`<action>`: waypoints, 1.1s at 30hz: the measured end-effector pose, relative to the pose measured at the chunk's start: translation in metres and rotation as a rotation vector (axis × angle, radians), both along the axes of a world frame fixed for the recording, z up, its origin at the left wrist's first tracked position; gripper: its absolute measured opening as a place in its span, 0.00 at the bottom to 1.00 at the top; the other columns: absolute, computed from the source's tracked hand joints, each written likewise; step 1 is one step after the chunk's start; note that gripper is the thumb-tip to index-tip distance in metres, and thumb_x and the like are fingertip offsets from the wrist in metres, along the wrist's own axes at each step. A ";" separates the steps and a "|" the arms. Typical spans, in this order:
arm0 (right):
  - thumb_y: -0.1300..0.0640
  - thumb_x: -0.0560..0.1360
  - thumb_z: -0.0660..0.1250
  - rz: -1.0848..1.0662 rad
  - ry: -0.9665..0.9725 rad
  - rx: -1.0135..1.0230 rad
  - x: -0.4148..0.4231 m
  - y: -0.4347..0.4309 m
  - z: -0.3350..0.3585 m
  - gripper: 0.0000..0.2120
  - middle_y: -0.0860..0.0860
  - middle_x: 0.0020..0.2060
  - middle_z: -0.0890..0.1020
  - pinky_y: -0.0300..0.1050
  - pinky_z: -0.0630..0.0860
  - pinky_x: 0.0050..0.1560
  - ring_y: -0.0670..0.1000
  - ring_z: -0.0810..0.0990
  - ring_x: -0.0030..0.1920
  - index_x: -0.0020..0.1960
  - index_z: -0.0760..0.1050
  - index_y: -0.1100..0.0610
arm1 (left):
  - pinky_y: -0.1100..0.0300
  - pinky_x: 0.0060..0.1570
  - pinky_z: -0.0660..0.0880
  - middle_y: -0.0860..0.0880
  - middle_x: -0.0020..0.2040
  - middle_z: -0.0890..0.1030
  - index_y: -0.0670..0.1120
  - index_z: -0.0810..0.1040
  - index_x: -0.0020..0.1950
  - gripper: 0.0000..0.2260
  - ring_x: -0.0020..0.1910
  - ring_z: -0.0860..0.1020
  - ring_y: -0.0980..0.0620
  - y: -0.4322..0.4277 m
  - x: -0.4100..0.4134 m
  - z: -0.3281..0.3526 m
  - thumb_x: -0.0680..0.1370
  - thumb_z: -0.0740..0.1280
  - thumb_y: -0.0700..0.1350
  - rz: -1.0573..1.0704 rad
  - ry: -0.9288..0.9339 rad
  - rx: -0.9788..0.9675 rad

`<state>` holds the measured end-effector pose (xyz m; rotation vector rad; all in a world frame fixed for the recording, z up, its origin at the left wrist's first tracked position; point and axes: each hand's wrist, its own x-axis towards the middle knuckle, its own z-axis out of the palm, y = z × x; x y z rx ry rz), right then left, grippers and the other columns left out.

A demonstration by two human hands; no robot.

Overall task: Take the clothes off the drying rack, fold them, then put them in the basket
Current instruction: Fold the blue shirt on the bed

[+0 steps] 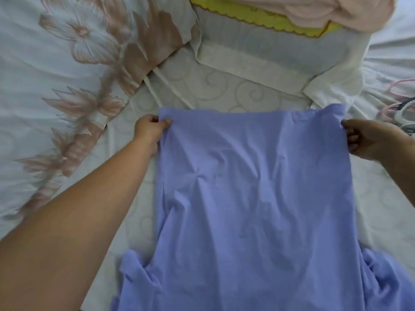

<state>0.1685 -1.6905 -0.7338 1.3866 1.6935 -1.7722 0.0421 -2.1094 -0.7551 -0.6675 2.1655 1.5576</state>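
A lavender-blue garment (pixel 253 187) lies spread flat on the bed, its far straight edge away from me and its sleeves bunched at the near corners. My left hand (pixel 150 129) pinches the far left corner of the garment. My right hand (pixel 370 139) grips the far right corner. The cloth is stretched between both hands. No drying rack or basket is in view.
A floral quilt (pixel 67 86) covers the bed's left side. A white pillow (pixel 280 55) lies beyond the garment, with a yellow-trimmed item (pixel 269 16) and pink cloth (pixel 325 10) behind it. Several plastic hangers (pixel 399 106) lie at the right edge. Patterned mattress (pixel 202 88) shows between.
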 end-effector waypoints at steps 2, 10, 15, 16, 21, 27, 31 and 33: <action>0.52 0.79 0.59 0.000 0.016 0.011 -0.005 0.004 0.001 0.10 0.46 0.32 0.71 0.32 0.66 0.31 0.43 0.69 0.29 0.39 0.71 0.51 | 0.59 0.39 0.74 0.47 0.40 0.77 0.46 0.73 0.40 0.07 0.37 0.75 0.51 -0.008 -0.006 0.004 0.77 0.66 0.40 -0.016 -0.016 0.117; 0.40 0.53 0.78 0.025 0.191 0.237 -0.011 0.020 -0.007 0.26 0.42 0.21 0.78 0.30 0.72 0.24 0.39 0.77 0.22 0.41 0.73 0.54 | 0.67 0.34 0.76 0.55 0.33 0.82 0.47 0.76 0.45 0.05 0.32 0.79 0.60 -0.028 -0.019 0.007 0.78 0.64 0.40 -0.074 -0.050 0.205; 0.34 0.26 0.70 0.004 0.209 0.396 -0.007 0.044 -0.016 0.43 0.39 0.18 0.75 0.30 0.70 0.26 0.38 0.74 0.20 0.39 0.70 0.51 | 0.68 0.29 0.75 0.57 0.24 0.79 0.45 0.74 0.40 0.08 0.25 0.77 0.62 -0.024 -0.020 0.001 0.79 0.63 0.39 -0.026 -0.034 0.169; 0.34 0.41 0.77 -0.026 0.255 0.355 -0.006 0.033 -0.013 0.33 0.40 0.20 0.77 0.30 0.71 0.26 0.38 0.75 0.21 0.39 0.72 0.50 | 0.68 0.30 0.75 0.56 0.26 0.80 0.45 0.74 0.40 0.08 0.26 0.78 0.61 -0.024 -0.019 0.001 0.79 0.63 0.39 0.001 -0.026 0.172; 0.38 0.66 0.70 -0.055 0.252 0.441 0.018 -0.005 -0.015 0.19 0.53 0.41 0.79 0.42 0.74 0.38 0.50 0.77 0.38 0.44 0.77 0.53 | 0.65 0.34 0.76 0.47 0.42 0.79 0.41 0.75 0.52 0.05 0.38 0.78 0.53 -0.038 0.011 0.003 0.78 0.65 0.42 0.012 0.023 0.117; 0.42 0.72 0.64 0.031 0.136 0.675 0.154 -0.059 -0.021 0.25 0.60 0.48 0.77 0.42 0.71 0.36 0.50 0.75 0.41 0.57 0.73 0.62 | 0.56 0.37 0.70 0.47 0.33 0.78 0.45 0.72 0.36 0.12 0.35 0.75 0.47 -0.087 0.167 0.018 0.76 0.67 0.50 -0.457 -0.091 -0.455; 0.39 0.73 0.56 0.387 0.114 0.916 0.237 -0.082 -0.022 0.31 0.67 0.48 0.77 0.55 0.73 0.46 0.66 0.77 0.45 0.57 0.73 0.66 | 0.67 0.33 0.67 0.56 0.25 0.75 0.52 0.70 0.30 0.18 0.28 0.73 0.61 -0.123 0.236 0.020 0.67 0.69 0.64 -0.736 -0.155 -0.462; 0.46 0.72 0.54 0.609 0.111 1.064 0.257 -0.099 -0.012 0.28 0.68 0.48 0.78 0.58 0.71 0.48 0.69 0.77 0.46 0.55 0.75 0.70 | 0.67 0.31 0.64 0.57 0.24 0.72 0.53 0.68 0.26 0.19 0.26 0.71 0.61 -0.140 0.244 0.019 0.66 0.67 0.64 -0.765 -0.130 -0.421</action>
